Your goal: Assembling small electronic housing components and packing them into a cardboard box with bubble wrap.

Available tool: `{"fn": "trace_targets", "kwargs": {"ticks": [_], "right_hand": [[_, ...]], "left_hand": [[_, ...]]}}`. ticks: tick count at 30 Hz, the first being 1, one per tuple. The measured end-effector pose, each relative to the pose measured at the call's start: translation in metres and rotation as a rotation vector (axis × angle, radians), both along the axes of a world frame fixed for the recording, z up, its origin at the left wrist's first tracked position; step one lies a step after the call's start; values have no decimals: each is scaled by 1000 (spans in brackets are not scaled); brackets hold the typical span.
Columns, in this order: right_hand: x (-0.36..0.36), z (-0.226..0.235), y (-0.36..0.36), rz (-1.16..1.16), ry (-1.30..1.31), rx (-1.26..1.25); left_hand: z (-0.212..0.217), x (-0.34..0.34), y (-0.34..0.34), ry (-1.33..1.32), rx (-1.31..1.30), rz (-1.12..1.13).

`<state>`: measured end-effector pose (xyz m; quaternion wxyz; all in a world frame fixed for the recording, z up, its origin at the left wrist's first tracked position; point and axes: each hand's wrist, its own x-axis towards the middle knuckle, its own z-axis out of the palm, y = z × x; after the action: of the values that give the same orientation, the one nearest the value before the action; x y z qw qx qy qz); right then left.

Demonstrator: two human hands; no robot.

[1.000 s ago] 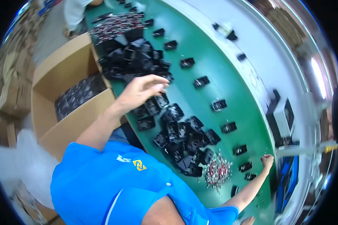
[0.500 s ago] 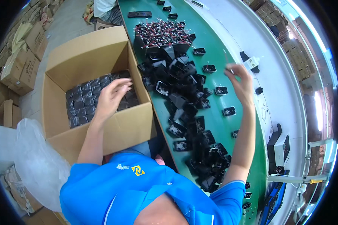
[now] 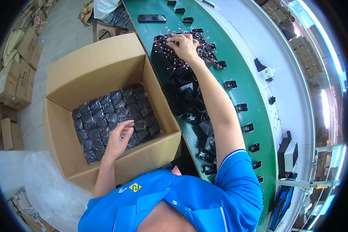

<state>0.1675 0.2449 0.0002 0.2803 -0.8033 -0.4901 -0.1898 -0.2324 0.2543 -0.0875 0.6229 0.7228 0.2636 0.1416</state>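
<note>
My right hand point(image 3: 185, 47) reaches over a heap of red and black wires with white connector ends point(image 3: 205, 51). Its fingers are bent but apart, with the thumb low among the wires; nothing is visibly gripped. The heap fills a dark box point(image 3: 161, 54) on the green work surface. My left hand point(image 3: 118, 140) hangs over the open cardboard carton point(image 3: 150, 149), fingers loosely curved, thumb apart, holding nothing. Inside the carton lie rows of black pieces in clear plastic wrap point(image 3: 100, 120). Black plastic housings point(image 3: 179, 92) are piled beside it, partly hidden by my right arm.
Single small black housings point(image 3: 241, 107) stand in a line along the green belt point(image 3: 230, 145). A phone point(image 3: 152, 18) lies at its far end. A small white bottle point(image 3: 267, 73) stands on the white ledge. A clear plastic bag point(image 3: 52, 185) and more cartons point(image 3: 23, 83) are at the left.
My right hand has moved from the right side of the belt, where its fingertips were pinched, leftward and away from me onto the wires. My left hand stays over the carton; the view has shifted.
</note>
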Motion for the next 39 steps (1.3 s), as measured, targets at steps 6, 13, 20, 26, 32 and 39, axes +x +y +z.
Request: {"fn": "trace_targets", "kwargs": {"ticks": [6, 13, 20, 26, 32, 39], "right_hand": [[0, 1, -9, 67, -22, 21], [-1, -24, -7, 176, -382, -168], [-16, 12, -5, 139, -269, -424], [-68, 42, -47, -109, 529, -494], [-214, -21, -119, 401, 343, 133], [-280, -122, -158, 237, 526, 78]], "left_hand": [[11, -8, 37, 71, 42, -47], [15, -2, 86, 103, 344, -202], [-95, 36, 128, 231, 458, -309], [-198, 103, 90, 230, 659, -436], [-212, 146, 22, 185, 614, -878], [-261, 141, -18, 165, 762, -984]]}}
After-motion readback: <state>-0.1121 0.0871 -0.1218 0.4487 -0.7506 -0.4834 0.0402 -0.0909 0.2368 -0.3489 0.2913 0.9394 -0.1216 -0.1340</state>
